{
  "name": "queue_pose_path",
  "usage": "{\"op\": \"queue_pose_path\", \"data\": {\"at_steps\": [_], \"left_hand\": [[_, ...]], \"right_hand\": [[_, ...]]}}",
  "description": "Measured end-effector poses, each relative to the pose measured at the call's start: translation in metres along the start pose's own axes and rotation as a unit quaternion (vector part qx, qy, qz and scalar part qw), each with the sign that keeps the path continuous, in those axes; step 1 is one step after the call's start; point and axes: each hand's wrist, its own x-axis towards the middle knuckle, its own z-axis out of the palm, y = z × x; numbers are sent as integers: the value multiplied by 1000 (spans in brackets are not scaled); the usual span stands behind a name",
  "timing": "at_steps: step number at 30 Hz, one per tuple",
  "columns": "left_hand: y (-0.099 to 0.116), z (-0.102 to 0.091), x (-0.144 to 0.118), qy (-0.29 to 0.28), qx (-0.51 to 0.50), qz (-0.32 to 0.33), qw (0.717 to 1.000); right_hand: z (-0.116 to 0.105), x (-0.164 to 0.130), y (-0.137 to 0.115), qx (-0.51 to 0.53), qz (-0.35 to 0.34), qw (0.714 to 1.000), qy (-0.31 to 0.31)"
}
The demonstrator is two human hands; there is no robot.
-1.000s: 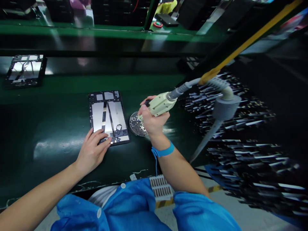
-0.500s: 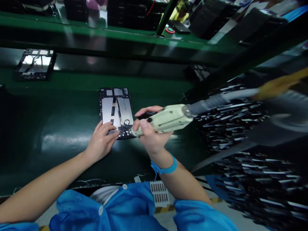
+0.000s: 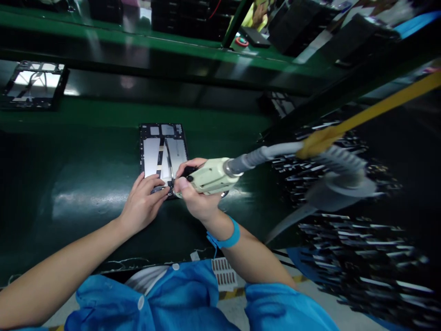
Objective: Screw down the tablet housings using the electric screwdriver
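An opened tablet (image 3: 177, 151), with silver plates and a dark ribbon cable inside its black frame, lies on the dark green bench. Across its lower left part rests my left hand (image 3: 144, 195), fingers stretched out over the edge and the bottom strip of parts. My right hand (image 3: 200, 200) is wrapped round a pale green electric screwdriver (image 3: 215, 174). The tool lies almost level, its nose over the tablet's lower middle beside my left fingertips. My right fingers hide its tip and the tablet's lower right corner.
A second opened tablet (image 3: 36, 82) lies at the far left. A grey cable (image 3: 282, 149), tied to a yellow strap (image 3: 386, 108), runs from the screwdriver. Dense rows of dark, thin parts (image 3: 361, 239) fill the right side. Black stacks (image 3: 196, 20) stand on the back shelf.
My right hand and the screwdriver have moved left, bringing the tool's nose from the tablet's lower right to its lower middle. My left hand stays on the tablet. The view has shifted slightly.
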Motion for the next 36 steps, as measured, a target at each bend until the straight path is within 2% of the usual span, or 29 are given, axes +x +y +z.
{"op": "queue_pose_path", "data": {"at_steps": [6, 10, 13, 15, 17, 21, 36], "left_hand": [[-1, -1, -3, 0, -10, 2, 1000], [-4, -1, -5, -9, -8, -4, 1000], [-4, 0, -5, -1, 3, 3, 1000], [-3, 1, -5, 1, 7, 13, 1000], [-2, 2, -5, 2, 7, 21, 1000], [-2, 1, -4, 0, 11, 23, 1000], [-2, 1, -3, 2, -11, 15, 1000]], "right_hand": [[2, -6, 2, -36, -23, 999, -28], [-3, -1, 1, -15, -28, 999, -31], [-23, 15, 1, -31, -48, 997, 54], [-41, 30, 7, -76, -81, 985, 135], [-59, 44, 16, -123, -94, 972, 177], [-76, 55, 33, -159, -80, 967, 185], [-80, 54, 39, -135, -65, 967, 207]]}}
